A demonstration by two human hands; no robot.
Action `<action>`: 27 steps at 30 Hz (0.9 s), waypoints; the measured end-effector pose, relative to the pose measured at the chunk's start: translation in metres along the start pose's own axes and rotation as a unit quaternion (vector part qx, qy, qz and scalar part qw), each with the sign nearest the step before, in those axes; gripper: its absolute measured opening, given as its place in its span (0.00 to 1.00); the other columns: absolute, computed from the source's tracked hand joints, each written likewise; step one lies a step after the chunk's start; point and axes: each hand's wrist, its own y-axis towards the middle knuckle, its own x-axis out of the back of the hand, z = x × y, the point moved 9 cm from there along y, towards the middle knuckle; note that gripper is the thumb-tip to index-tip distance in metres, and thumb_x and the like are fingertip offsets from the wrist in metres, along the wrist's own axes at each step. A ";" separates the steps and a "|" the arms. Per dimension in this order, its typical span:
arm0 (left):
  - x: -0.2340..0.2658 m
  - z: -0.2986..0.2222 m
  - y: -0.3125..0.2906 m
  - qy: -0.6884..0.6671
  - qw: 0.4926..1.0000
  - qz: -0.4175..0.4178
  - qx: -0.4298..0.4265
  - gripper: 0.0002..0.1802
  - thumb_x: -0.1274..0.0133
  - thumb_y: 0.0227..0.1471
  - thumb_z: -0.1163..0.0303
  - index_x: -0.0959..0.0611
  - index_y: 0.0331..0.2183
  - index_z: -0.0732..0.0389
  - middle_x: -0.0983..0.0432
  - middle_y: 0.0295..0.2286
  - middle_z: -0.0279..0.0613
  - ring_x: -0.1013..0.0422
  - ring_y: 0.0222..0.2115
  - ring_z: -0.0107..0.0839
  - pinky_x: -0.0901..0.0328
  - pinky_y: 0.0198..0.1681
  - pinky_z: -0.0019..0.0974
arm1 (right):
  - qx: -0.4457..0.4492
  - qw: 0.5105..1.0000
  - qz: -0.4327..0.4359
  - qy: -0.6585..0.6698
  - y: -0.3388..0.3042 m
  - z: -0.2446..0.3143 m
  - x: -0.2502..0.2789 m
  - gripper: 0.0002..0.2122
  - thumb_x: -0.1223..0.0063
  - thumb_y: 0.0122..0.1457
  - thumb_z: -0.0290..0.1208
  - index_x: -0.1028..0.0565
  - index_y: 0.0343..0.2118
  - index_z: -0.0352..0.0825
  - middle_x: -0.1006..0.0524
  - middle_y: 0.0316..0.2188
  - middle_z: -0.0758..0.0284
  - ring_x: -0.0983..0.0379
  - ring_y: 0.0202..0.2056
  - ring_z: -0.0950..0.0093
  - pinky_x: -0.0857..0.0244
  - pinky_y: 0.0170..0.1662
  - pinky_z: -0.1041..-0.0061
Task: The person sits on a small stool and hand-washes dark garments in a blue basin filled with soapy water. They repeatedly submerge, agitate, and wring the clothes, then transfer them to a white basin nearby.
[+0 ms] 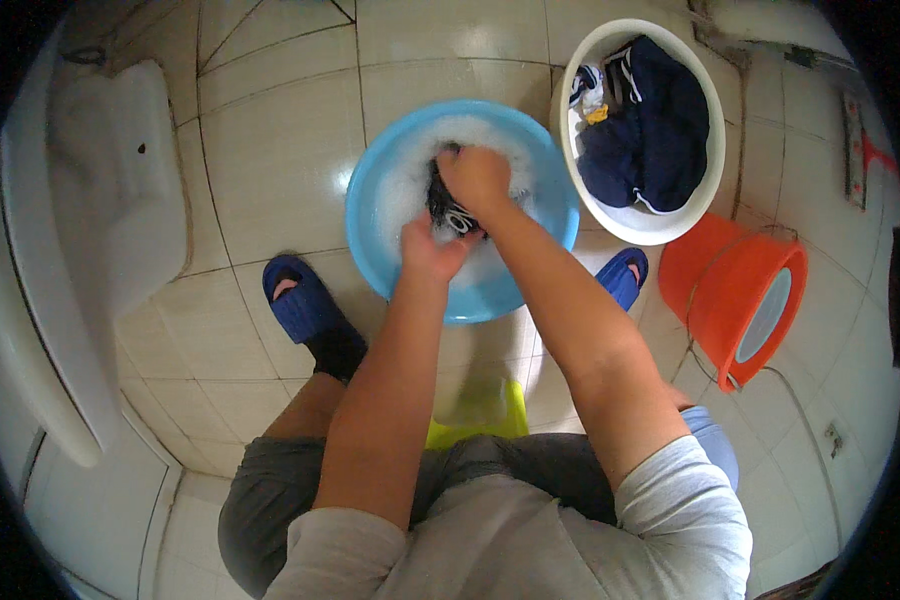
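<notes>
Between my feet stands a round light-blue basin (363, 243) of white, sudsy water. A wet, bunched black garment with white markings (446, 208) is held over the suds in the basin; its exact kind cannot be made out. My right hand (478, 182) is closed around the upper part of the garment, fingers curled and a little blurred. Lower down, my left hand (436, 250) grips its near end, the thumb along one side. Both forearms reach in over the basin's near rim.
Right of the blue basin, close to its rim, a white basin (718, 165) holds dark navy clothes (660, 130) and a small white-and-yellow item. An orange bucket (705, 270) lies tilted by the right wall. Blue slippers (315, 305) are on my feet; a yellow-green stool (515, 410) shows beneath me.
</notes>
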 end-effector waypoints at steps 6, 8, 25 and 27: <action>0.000 -0.004 0.010 -0.015 0.996 0.090 -0.003 0.28 0.64 0.73 0.58 0.25 0.66 0.55 0.26 0.64 0.48 0.31 0.65 0.50 0.34 0.68 0.66 | 0.293 0.918 -0.267 -0.018 -0.094 0.021 0.033 0.17 0.36 0.61 0.46 0.14 0.47 0.42 0.16 0.51 0.53 0.19 0.53 0.50 0.27 0.56 0.48; 0.002 0.001 0.014 -0.010 0.997 0.082 0.010 0.29 0.63 0.73 0.56 0.24 0.65 0.59 0.25 0.63 0.51 0.28 0.62 0.53 0.34 0.68 0.65 | 0.309 0.898 -0.300 -0.090 -0.099 0.018 0.026 0.19 0.35 0.60 0.48 0.14 0.49 0.42 0.18 0.54 0.53 0.19 0.53 0.50 0.26 0.56 0.47; -0.019 0.007 -0.047 0.199 0.974 0.109 -0.029 0.28 0.36 0.67 0.53 0.19 0.62 0.55 0.15 0.52 0.42 0.19 0.50 0.39 0.22 0.49 0.50 | -0.072 0.579 0.110 0.805 -0.131 -0.071 -0.047 0.17 0.40 0.60 0.28 0.20 0.52 0.31 0.16 0.49 0.60 0.17 0.48 0.59 0.24 0.57 0.60; -0.014 -0.009 -0.046 0.291 0.951 0.040 -0.093 0.31 0.31 0.59 0.65 0.19 0.62 0.58 0.16 0.52 0.46 0.18 0.47 0.43 0.23 0.52 0.49 | -0.136 0.654 0.102 0.737 -0.131 -0.086 -0.057 0.18 0.39 0.60 0.28 0.21 0.53 0.29 0.15 0.48 0.60 0.17 0.48 0.61 0.25 0.57 0.61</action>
